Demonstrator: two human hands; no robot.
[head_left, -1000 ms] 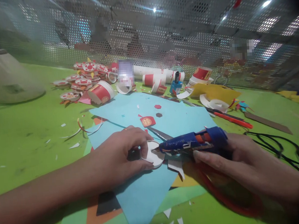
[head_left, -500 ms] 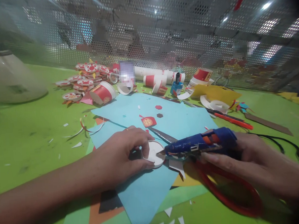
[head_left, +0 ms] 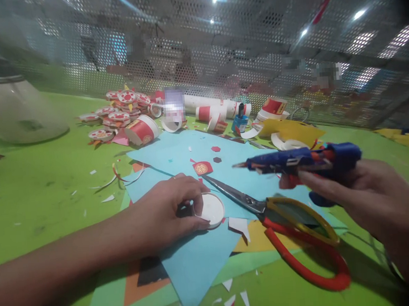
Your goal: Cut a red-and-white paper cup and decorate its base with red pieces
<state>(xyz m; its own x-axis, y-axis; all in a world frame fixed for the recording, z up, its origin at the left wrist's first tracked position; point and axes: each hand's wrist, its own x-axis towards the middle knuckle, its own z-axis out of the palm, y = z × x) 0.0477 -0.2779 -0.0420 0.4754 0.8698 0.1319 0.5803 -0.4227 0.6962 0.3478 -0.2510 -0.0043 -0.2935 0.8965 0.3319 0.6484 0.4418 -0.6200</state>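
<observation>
A round white paper cup bottom [head_left: 213,211] with a low rim rests on blue paper [head_left: 198,273]. My left hand [head_left: 180,205] pinches its left edge between thumb and fingers. Up off the table on the right, my right hand [head_left: 362,194] is wrapped round a blue glue gun [head_left: 295,159], whose metal nozzle points left, above and to the right of the white disc. Below the gun lie scissors [head_left: 256,205] with one red and one yellow handle loop, blades toward a small red paper piece with a gold emblem [head_left: 202,168].
Round red-and-white paper pieces [head_left: 118,109] are piled at the back left, near cut paper cups [head_left: 141,130]. A blue bottle [head_left: 239,121] and yellow paper [head_left: 289,130] lie farther back. Paper scraps [head_left: 244,299] litter the green table, and a perforated screen [head_left: 218,46] stands behind.
My right hand has lifted the glue gun up and to the right, away from the white disc, uncovering the scissors. My left hand keeps its hold on the disc.
</observation>
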